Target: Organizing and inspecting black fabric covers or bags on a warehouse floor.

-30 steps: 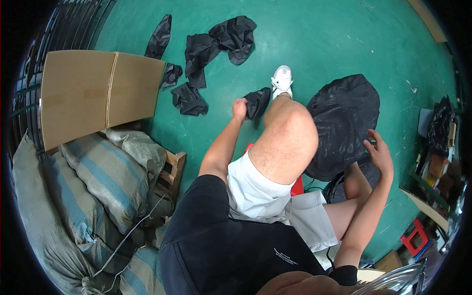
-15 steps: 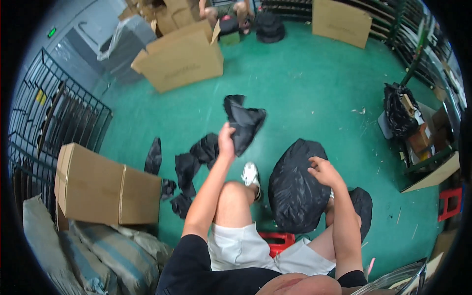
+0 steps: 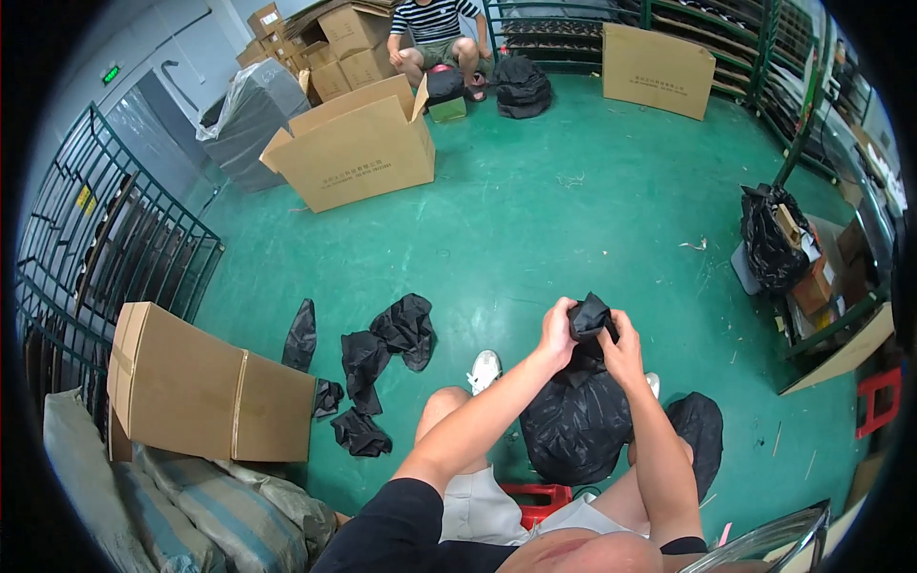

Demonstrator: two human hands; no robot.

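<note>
Held: one black cloth (image 3: 590, 313), pinched by left hand (image 3: 558, 332) and right hand (image 3: 624, 351), above a black bundle (image 3: 575, 432). Done, we judge: bundle apparently covered. Left: held cloth; loose black cloths (image 3: 408, 334), untouched, on the floor (image 3: 497, 248).

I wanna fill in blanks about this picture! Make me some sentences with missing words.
1. The crumpled, thin, cloth-like piece between the left hand and right hand is coloured ____.
2. The tan rectangular cardboard box just beyond the blue-striped woven sacks is on the person's ____ side.
3. The plastic stool showing between the person's bare legs is coloured ____.
4. The far co-worker's top has black-and-white ____.

Missing words: black; left; red; stripes.
</note>
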